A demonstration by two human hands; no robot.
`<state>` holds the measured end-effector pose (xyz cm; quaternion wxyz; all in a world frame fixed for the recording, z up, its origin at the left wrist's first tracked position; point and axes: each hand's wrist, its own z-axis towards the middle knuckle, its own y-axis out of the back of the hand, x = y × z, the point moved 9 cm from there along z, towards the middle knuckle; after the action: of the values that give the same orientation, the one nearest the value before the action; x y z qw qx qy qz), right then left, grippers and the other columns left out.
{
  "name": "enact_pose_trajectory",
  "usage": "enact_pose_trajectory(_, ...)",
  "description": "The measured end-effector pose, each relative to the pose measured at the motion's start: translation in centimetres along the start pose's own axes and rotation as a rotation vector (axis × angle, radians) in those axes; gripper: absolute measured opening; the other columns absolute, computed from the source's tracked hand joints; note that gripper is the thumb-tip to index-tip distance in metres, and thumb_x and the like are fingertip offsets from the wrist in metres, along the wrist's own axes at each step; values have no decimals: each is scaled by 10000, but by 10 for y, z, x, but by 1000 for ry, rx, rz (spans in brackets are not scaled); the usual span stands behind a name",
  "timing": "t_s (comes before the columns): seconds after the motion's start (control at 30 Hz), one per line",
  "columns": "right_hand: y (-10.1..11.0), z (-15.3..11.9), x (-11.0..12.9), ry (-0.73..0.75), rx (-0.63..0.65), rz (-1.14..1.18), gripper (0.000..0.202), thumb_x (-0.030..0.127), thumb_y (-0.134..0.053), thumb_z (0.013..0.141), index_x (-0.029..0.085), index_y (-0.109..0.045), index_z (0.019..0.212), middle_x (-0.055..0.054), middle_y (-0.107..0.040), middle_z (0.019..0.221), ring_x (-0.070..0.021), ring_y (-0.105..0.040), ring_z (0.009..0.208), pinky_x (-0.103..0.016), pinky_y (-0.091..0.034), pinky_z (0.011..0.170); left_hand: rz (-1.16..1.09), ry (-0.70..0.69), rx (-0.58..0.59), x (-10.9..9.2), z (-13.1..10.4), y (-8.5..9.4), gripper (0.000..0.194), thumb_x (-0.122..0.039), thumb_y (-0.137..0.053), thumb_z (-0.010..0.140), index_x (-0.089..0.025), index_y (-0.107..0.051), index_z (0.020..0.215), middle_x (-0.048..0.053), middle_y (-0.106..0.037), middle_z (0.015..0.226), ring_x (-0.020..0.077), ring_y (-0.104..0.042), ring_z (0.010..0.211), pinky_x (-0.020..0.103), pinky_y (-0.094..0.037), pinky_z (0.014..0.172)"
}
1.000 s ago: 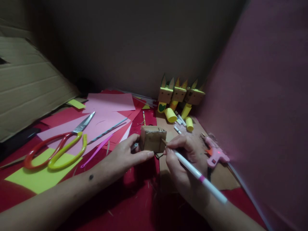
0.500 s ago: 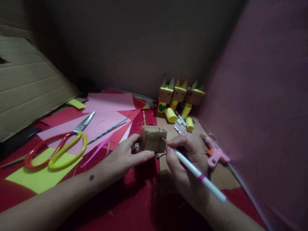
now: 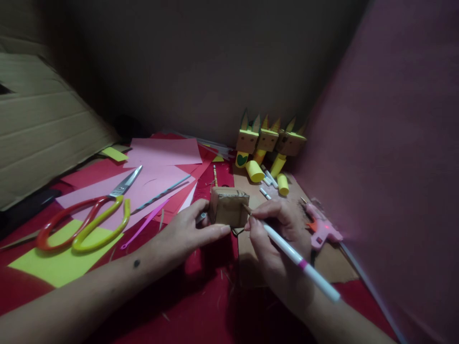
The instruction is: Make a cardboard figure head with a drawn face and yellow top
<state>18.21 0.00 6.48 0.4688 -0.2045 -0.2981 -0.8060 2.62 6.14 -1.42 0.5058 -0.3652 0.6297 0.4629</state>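
A small cardboard box (image 3: 231, 209) is held upright in my left hand (image 3: 191, 227), the thumb along its lower edge and the other fingers at its left side, partly hidden. A small grey cylindrical end (image 3: 201, 218) shows between thumb and fingers. My right hand (image 3: 279, 243) grips a white marker (image 3: 301, 263) with a pink band. The marker's brown tip points at the right part of the box's front face; whether it touches cannot be told.
Red-and-yellow scissors (image 3: 100, 215) lie at left on pink paper (image 3: 143, 184) and yellow paper (image 3: 60, 260). Several box-headed figures (image 3: 267, 139) and yellow rolls (image 3: 254, 171) stand or lie behind. A pink glue gun (image 3: 322, 229) rests at right on cardboard (image 3: 337, 263).
My right hand and the marker have shifted slightly to the right and down. My left hand and the box look almost unmoved.
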Motion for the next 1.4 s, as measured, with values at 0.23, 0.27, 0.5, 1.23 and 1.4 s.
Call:
enact_pose_trajectory(0.23,-1,0,0,-1,13,-22,164,71,-545,800,231,-549,834,40,-556,669,-99,-503,513,-223,-391,438,2,5,6,1,1,-1,518,-546,-748,709,-205,-642,1084,70,-737,1059,345,-662,1072,433,-538,884)
enact_pose_trajectory(0.27,0,1,0,-1,13,-27,159,73,-544,800,229,-548,830,37,-561,672,-102,-513,523,-223,-388,440,9,9,10,1,1,-1,523,-551,-745,711,-202,-638,1085,68,-734,1056,342,-665,1062,431,-537,879)
enact_pose_trajectory(0.5,-1,2,2,18,18,-20,141,84,-526,814,223,-543,819,15,-581,700,-108,-531,544,-228,-364,434,28,-8,-4,1,1,1,506,-561,-744,708,-207,-642,1055,66,-729,1021,333,-667,1023,413,-532,843)
enact_pose_trajectory(1.23,-2,1,4,8,27,9,127,100,-539,831,227,-534,818,77,-464,638,-60,-389,440,-213,-348,421,-18,21,23,5,3,-3,522,-556,-757,714,-215,-615,1084,46,-724,1039,325,-666,1054,403,-519,867)
enact_pose_trajectory(1.4,1,-2,-3,-64,-15,179,137,95,-556,835,231,-560,844,91,-466,604,-62,-410,440,-204,-356,421,-42,14,36,3,1,-4,528,-564,-760,715,-224,-621,1095,41,-731,1070,315,-662,1087,382,-528,874)
